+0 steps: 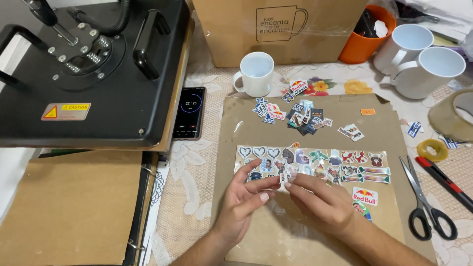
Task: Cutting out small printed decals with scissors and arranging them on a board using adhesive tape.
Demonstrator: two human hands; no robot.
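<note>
Both hands meet over the brown cardboard sheet (315,236) lying on the desk, and everything else is placed from that sheet. The left hand (245,199) and the right hand (320,199) pinch between their fingertips a tiny white cut-out sticker (283,178), at the lower edge of a clear film strip covered with rows of small colourful stickers (315,165) across the sheet's middle; each grip is clenched on that sticker. A loose heap of cut stickers (295,117) lies near the sheet's far edge. Beyond that edge stands a white ceramic mug (256,74). Right of the sheet lie black-handled steel scissors (423,199). Left of the sheet are a black smartphone (189,112) and a black heat press (88,74).
</note>
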